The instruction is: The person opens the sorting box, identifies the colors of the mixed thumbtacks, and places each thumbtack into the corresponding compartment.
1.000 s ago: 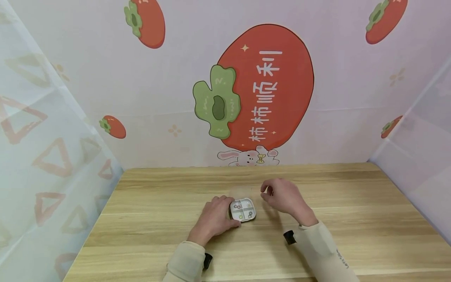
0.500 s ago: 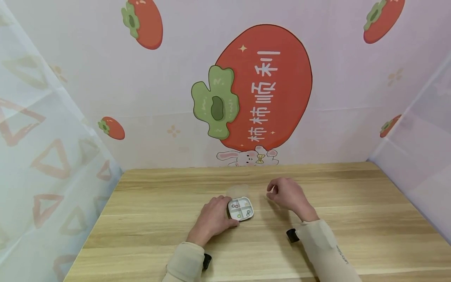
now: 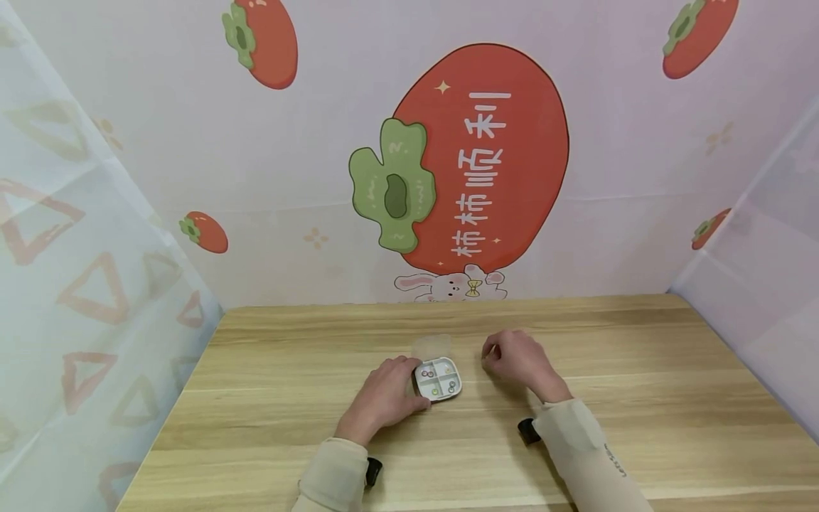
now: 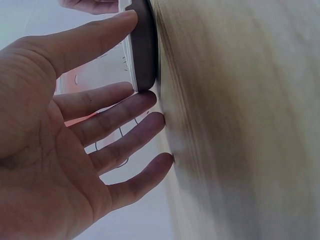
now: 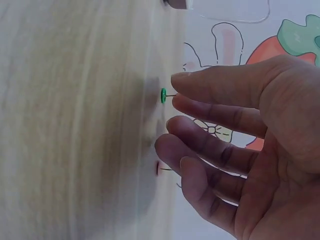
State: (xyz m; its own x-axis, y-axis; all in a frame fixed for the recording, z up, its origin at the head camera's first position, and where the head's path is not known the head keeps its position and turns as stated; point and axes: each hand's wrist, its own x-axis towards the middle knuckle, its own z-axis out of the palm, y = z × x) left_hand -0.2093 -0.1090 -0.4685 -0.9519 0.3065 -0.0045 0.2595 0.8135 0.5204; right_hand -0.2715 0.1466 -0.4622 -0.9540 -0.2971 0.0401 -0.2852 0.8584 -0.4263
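Note:
My left hand [image 3: 384,398] grips a small white pill box [image 3: 438,380] from its left side. The thumb lies along the near edge and fingertips meet the far corner. In the left wrist view the box's dark side [image 4: 144,47] shows between thumb and fingers. Four compartments divide the box, with small coloured rounds inside. My right hand [image 3: 521,363] is low over the table, right of the box. Its thumb and index finger pinch the thin shaft of a small green-headed pin [image 5: 163,95]. Close by, under the other curled fingers, a red-headed pin [image 5: 158,168] stands shaft up.
The box's clear lid [image 3: 431,347] lies folded back behind it. A wood-grain table [image 3: 288,455] runs back to a printed cloth [image 3: 307,178] with persimmon drawings, and cloth also hangs at both sides.
My right hand has shifted a little to the right, then lowered, its thumb and index finger coming together on the green-headed pin. The left hand keeps holding the box.

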